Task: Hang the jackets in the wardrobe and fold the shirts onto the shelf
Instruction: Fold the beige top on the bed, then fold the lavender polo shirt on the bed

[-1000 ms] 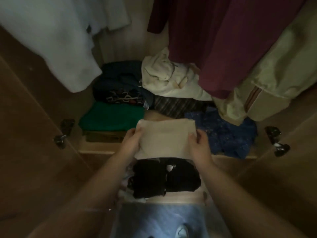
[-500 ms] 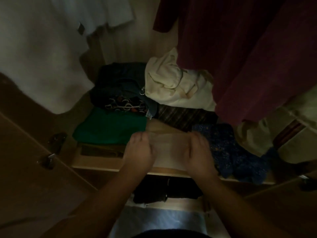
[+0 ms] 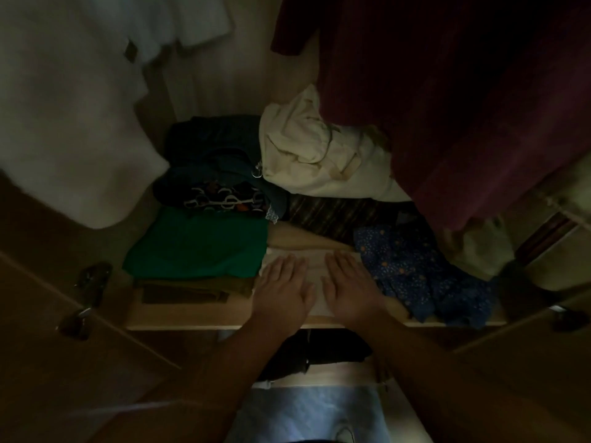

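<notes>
Lowered from mid-air, the folded beige shirt (image 3: 315, 276) now lies on the shelf (image 3: 192, 322); left hand (image 3: 283, 290) and right hand (image 3: 350, 289) (fingers straight) press it flat, likely to keep the fold.

Left hand (image 3: 281, 290), right hand (image 3: 350, 289): flat, palms down, side by side.

Shelf (image 3: 192, 322): pale wooden board; its front edge runs under both wrists.
Under the grip: folded beige shirt (image 3: 315, 282), flat on the board; left hand (image 3: 283, 290) and right hand (image 3: 350, 287) lie on it with straight fingers.
Left of the grip: green folded garment (image 3: 198, 247) on an olive-brown one (image 3: 192, 287).
Right of the grip: crumpled blue flowered cloth (image 3: 425, 276), reaching the front edge.
Beyond the fingertips: tan cloth (image 3: 297, 239), dark striped cloth (image 3: 332, 215), cream bundle (image 3: 319, 158); dark patterned pile (image 3: 217, 174) beyond-left.
</notes>
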`<state>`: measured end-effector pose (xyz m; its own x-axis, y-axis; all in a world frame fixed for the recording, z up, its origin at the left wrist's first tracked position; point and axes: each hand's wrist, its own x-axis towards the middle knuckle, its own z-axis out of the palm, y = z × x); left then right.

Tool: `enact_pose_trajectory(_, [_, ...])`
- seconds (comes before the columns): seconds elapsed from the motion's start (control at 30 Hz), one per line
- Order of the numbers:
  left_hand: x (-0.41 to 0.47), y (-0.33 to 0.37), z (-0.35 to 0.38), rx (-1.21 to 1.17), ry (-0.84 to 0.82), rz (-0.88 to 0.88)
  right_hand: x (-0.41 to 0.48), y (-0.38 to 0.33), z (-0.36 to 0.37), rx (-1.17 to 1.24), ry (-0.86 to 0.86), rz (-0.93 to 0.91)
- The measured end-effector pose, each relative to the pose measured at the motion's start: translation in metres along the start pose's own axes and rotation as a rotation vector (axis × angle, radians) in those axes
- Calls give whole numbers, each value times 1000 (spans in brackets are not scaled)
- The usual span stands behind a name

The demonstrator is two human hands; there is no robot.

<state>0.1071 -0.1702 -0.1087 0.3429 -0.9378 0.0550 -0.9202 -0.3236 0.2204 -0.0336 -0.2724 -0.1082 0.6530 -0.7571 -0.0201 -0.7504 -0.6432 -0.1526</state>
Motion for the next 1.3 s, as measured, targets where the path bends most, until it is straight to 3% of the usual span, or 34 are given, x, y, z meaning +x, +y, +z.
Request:
enact_pose_trajectory(0.27, [4,-1,-8,6,-113,15,-3,-5,-26,38,-170,25])
enact_pose_trajectory(0.47, [-17,26,-55,-199,-86,155,-83,3,-79,110,65,89])
enact_pose_trajectory(0.63, [-86,101,-79,-200,-75,329,-220,37,-123,115,236,280])
enact_pose_trajectory(0.87, [-212,257,-99,-197,-62,637,-452,70,-171,-62,356,606])
enact_pose_trajectory(1.0, [-309,367,-111,-206,-71,879,-608,75,-191,-108,488,842])
enact_pose_trajectory(1.3, [-547,561,-127,-293,-152,1335,-909,59,-204,-128,566,1355])
